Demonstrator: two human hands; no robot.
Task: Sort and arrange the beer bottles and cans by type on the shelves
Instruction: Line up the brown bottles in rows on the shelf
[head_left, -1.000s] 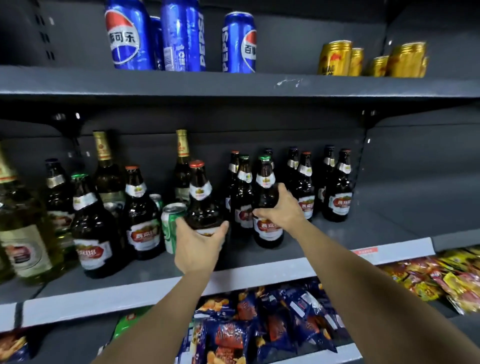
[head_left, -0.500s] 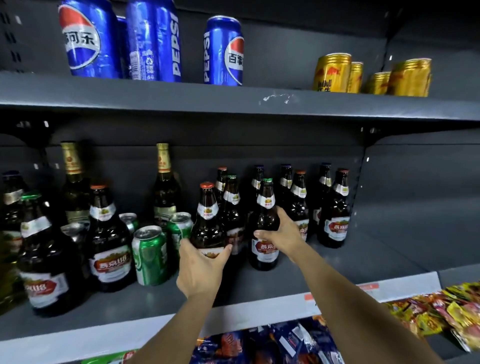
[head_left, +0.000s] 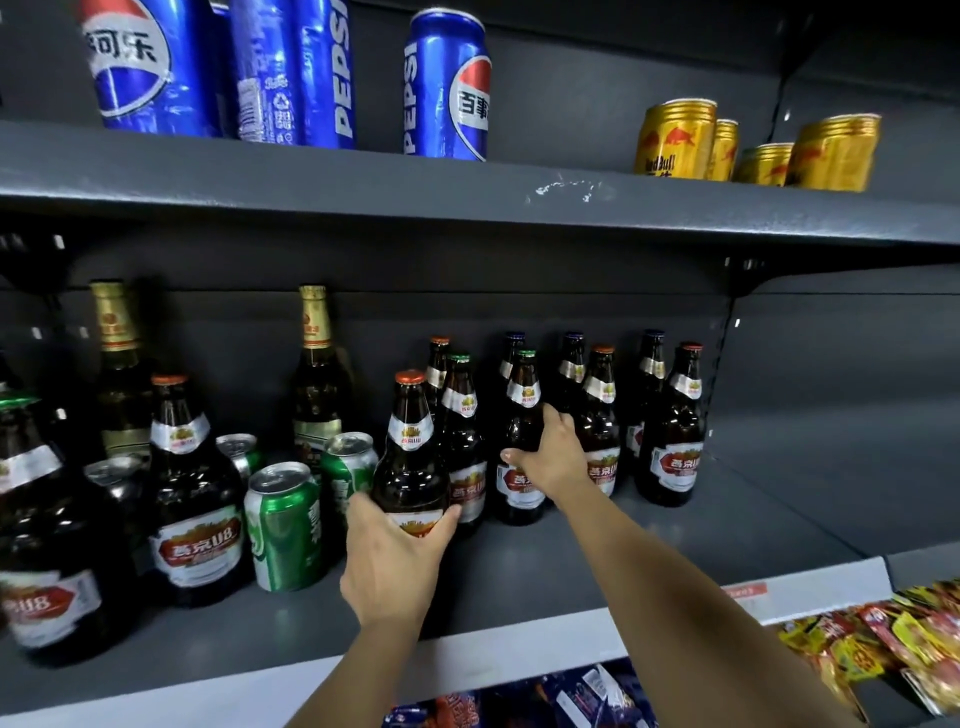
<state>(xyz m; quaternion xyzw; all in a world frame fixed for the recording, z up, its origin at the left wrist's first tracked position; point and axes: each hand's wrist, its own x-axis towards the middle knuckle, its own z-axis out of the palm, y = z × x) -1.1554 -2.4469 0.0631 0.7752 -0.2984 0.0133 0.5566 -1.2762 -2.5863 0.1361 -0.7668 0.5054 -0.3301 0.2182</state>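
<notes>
On the middle shelf stand several dark brown beer bottles with red and white labels. My left hand grips the lower body of an orange-capped bottle at the front of the row. My right hand holds a green-capped bottle at its shoulder, beside several like bottles packed to the right. Left of my left hand stand several green beer cans, two tall gold-foil bottles and bigger brown bottles.
The upper shelf carries blue Pepsi cans and gold Red Bull cans. Right of the bottle row the middle shelf is bare up to a grey divider panel. Snack packets lie on the shelf below.
The view has shifted up and closer. My left hand has carried the orange-capped bottle rightward beside the grouped bottles. My right hand stays on the green-capped bottle.
</notes>
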